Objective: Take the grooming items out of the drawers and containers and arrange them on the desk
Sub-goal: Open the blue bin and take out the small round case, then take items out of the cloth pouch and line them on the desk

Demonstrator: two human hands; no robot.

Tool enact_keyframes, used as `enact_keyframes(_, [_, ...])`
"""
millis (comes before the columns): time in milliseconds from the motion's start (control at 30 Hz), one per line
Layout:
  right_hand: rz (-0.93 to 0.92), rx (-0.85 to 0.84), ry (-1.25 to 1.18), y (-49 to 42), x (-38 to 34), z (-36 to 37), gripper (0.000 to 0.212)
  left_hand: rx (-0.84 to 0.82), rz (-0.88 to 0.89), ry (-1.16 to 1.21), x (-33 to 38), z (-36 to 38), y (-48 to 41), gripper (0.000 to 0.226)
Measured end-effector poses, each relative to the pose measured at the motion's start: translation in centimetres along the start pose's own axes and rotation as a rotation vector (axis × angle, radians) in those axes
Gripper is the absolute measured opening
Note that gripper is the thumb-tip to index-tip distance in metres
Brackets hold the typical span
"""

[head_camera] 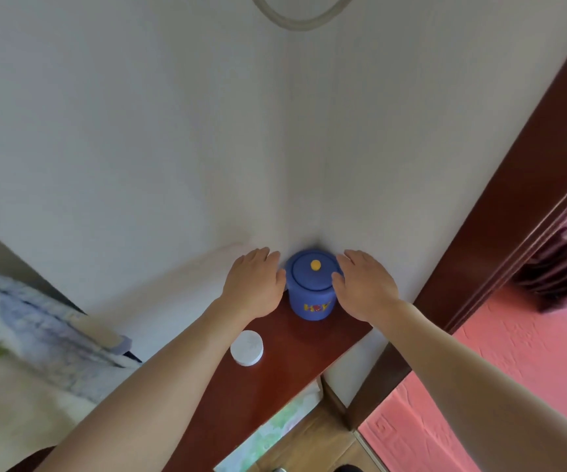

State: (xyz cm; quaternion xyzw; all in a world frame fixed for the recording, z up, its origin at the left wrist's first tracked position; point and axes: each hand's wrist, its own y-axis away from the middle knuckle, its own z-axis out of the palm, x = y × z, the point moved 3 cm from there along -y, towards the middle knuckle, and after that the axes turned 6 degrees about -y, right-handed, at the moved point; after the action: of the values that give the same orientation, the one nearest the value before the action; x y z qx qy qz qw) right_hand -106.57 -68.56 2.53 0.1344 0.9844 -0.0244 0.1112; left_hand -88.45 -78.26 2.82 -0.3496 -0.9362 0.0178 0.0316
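A blue lidded pot (312,291) with a yellow knob and yellow lettering stands in the corner of the dark red-brown desk (268,393), against the white walls. My left hand (256,284) lies at its left side and my right hand (365,284) at its right side, fingers fairly straight and reaching round the back of the pot. Both hands touch or nearly touch its wall; the fingertips are hidden behind it. A small white round jar (247,348) sits on the desk nearer to me, left of the pot.
White walls meet right behind the pot. A dark wooden door frame (499,212) runs up the right side, with pink flooring (513,362) beyond. A blurred patterned cloth and a bed-like surface (37,332) lie to the left of the desk.
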Motion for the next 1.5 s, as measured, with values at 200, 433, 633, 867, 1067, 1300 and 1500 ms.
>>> enact_keyframes(200, [-0.054,0.058,0.029,2.8,0.3,-0.9,0.066,0.013,-0.069,0.014,1.9,-0.8,3.4,0.042])
enact_keyframes(433, [-0.062,0.036,-0.007,6.6,-0.7,-1.7,0.064,0.057,-0.101,-0.022,3.3,-1.1,7.9,0.053])
enact_keyframes(633, [-0.036,0.067,-0.086,9.8,-3.5,-1.5,0.042,0.082,-0.078,-0.045,1.4,-1.5,11.6,0.059])
enact_keyframes(867, [0.012,0.107,-0.079,13.2,-9.4,0.3,0.037,0.051,-0.055,-0.012,-3.7,-1.2,16.4,0.043])
enact_keyframes(1067, [0.048,0.105,-0.075,16.6,-14.8,2.4,0.043,0.043,-0.029,0.005,-7.7,-0.8,21.1,0.042])
enact_keyframes(1300, [0.034,0.104,-0.078,21.1,-18.3,3.7,0.040,0.039,-0.056,0.020,-9.3,-0.5,26.5,0.044])
enact_keyframes(1500, [0.004,0.113,-0.065,25.2,-19.6,3.7,0.036,0.051,-0.083,0.049,-9.2,-0.3,31.8,0.043])
